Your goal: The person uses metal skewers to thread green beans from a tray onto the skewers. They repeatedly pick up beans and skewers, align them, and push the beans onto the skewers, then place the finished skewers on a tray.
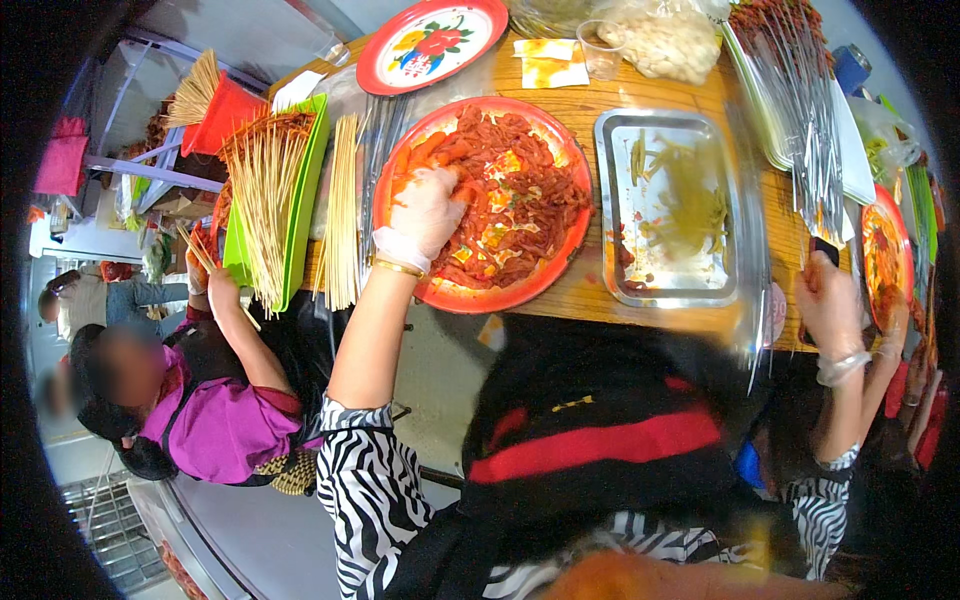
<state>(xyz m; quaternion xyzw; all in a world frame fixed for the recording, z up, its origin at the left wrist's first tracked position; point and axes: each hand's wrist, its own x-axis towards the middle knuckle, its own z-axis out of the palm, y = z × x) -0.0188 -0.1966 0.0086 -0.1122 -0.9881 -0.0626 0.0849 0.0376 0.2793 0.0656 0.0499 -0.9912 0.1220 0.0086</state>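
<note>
My left hand [424, 214], in a clear plastic glove, reaches into sauce-coated strips of raw meat [517, 225]. They fill a round red-rimmed enamel tray [540, 296]. The fingertips are sunk among the pieces, so their grip is hidden. At the right, my gloved right hand [831, 304] is curled just below the handle ends of a bundle of metal skewers [814, 142]; blur hides whether it holds one. Between my hands lies a rectangular steel tray [671, 292] with green vegetable strips [686, 195] and red sauce smears.
Bamboo skewers [341, 217] lie beside a green tray [304, 217] of loaded skewers. A flowered enamel plate [431, 45], stained paper [553, 64] and a bag of pale food [667, 41] stand behind. A co-worker [225, 420] holds skewers at left; another person's hand [892, 322] is at right.
</note>
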